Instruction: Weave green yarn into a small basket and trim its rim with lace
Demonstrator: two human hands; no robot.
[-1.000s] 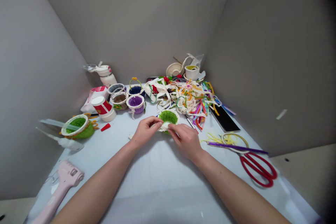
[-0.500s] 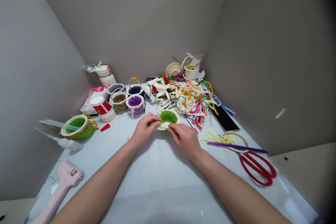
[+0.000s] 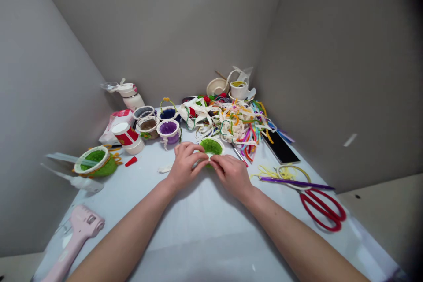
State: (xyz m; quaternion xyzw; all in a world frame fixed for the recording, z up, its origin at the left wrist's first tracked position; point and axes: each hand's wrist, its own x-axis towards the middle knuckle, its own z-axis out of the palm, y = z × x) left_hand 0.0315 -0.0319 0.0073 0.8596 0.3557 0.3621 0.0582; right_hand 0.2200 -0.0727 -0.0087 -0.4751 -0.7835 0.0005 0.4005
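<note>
A small green woven basket (image 3: 211,146) with a white lace rim sits at mid-table. My left hand (image 3: 185,165) and my right hand (image 3: 232,174) meet at its near edge. Both pinch the white lace trim against the basket's rim, fingers curled and pressed together. The near side of the basket is hidden behind my fingers.
Behind lies a heap of lace and coloured pipe cleaners (image 3: 236,125). Small finished baskets (image 3: 168,130) and a red-and-white cup (image 3: 127,137) stand left, with a larger green basket (image 3: 94,161). Red scissors (image 3: 322,209), a phone (image 3: 280,148) and a pink glue gun (image 3: 77,233) lie around.
My left hand has shifted right and closed further over the basket's near rim, meeting the right hand. The view has drifted slightly.
</note>
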